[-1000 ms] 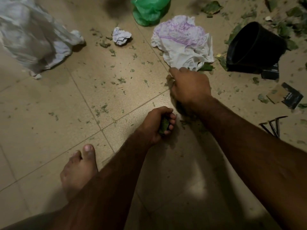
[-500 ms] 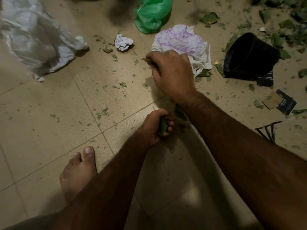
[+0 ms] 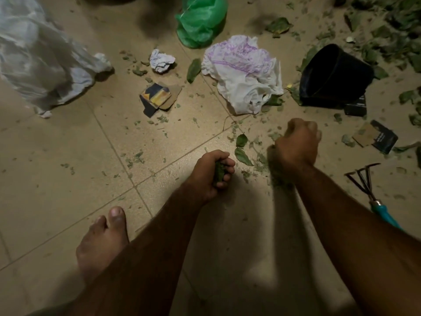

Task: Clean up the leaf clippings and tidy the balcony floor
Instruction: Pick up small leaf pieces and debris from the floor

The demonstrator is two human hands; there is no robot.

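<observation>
Small green leaf clippings (image 3: pixel 245 156) lie scattered over the beige tiled floor (image 3: pixel 68 179), thickest between my hands and toward the right. My left hand (image 3: pixel 211 172) grips a wad of green leaves (image 3: pixel 219 173) just above the floor. My right hand (image 3: pixel 298 142) is curled into a fist with its back toward me, low over a patch of clippings (image 3: pixel 279 179). Its palm side is hidden and nothing shows in it. Two whole leaves (image 3: pixel 242 140) lie between the hands.
A black pot (image 3: pixel 335 76) lies tipped at the right among larger leaves (image 3: pixel 387 30). Also around: a white-and-purple cloth (image 3: pixel 243 71), green bag (image 3: pixel 200 21), crumpled paper (image 3: pixel 161 60), coloured cardboard (image 3: pixel 159 96), white plastic sheet (image 3: pixel 41 62), hand rake (image 3: pixel 369 190), black card (image 3: pixel 382 140). My bare foot (image 3: pixel 102 242) stands at the lower left.
My right hand has pulled back from beside the white cloth to the right and toward me. A coloured cardboard piece and a leaf now show left of the cloth. My left hand keeps its leaves.
</observation>
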